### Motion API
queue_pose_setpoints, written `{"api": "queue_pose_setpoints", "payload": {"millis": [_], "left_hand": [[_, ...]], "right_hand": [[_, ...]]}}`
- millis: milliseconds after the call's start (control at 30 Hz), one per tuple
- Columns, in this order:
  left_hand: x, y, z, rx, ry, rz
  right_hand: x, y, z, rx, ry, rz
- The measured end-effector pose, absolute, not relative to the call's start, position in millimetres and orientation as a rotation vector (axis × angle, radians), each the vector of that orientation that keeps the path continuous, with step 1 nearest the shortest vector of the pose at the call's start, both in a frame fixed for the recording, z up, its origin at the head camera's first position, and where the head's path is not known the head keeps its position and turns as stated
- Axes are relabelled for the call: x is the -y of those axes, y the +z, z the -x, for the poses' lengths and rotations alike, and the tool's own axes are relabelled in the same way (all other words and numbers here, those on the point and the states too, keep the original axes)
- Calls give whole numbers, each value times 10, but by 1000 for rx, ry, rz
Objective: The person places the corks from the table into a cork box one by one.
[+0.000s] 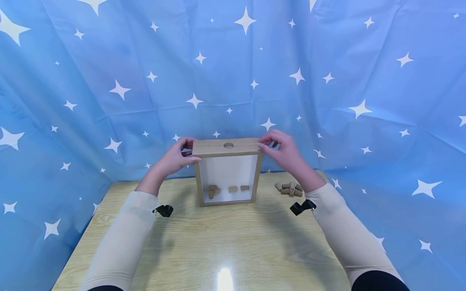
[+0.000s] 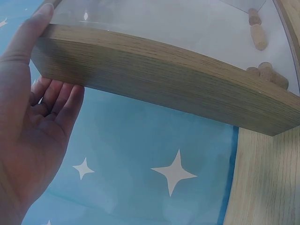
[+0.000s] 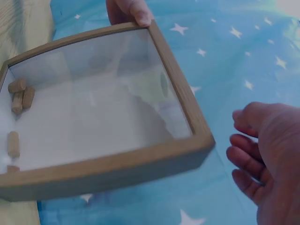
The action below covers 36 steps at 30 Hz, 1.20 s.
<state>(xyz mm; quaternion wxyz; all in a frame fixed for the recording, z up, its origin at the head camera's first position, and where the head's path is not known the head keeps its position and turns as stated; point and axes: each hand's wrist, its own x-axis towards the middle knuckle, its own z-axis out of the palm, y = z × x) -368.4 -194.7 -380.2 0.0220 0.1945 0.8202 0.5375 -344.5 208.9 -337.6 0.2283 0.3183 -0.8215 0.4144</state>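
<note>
A wooden shadow box (image 1: 228, 178) with a clear front and a round hole in its top edge stands upright on the table. Several corks (image 1: 212, 190) lie at the bottom inside it. My left hand (image 1: 178, 155) grips the box's upper left corner, thumb on the front and fingers behind, as the left wrist view shows. Beside the upper right corner is my right hand (image 1: 282, 149). In the right wrist view a gap separates the right hand (image 3: 276, 154) from the frame, its fingers loosely bent and holding nothing.
A small pile of corks (image 1: 290, 190) lies on the light wooden table (image 1: 218, 238), right of the box. Behind the table hangs a blue cloth (image 1: 225, 72) with white stars. Small black devices are strapped at both wrists.
</note>
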Motion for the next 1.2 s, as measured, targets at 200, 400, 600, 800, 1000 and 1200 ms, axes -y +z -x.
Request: {"api": "queue_pose_setpoints", "payload": {"millis": [200,400,600,800,1000,1200], "left_hand": [[1952,-3811,3693,-2533,1674,-607],[1951,-3805,3681,-2535,1671,-601],[1941,-3799,3674,-2523,1686,-595],[1933,-3810,3674,-2529,1688,-590],[1932,-3806,3669,-2522,1691,-583],[1944,-3806,3677,-2520,1688,-586]], "right_hand": [[-2382,-3509,3352,2293,1141,-771],[-2619,-3693,3281,2409,1106,-657],[-2839,-3926,3232,2474,1093,-596],[-3058,-4166,3226,2548,1057,-517],[-3281,-4484,3266,2595,961,-472],[-3459,-4818,3351,2672,897,-433]]}}
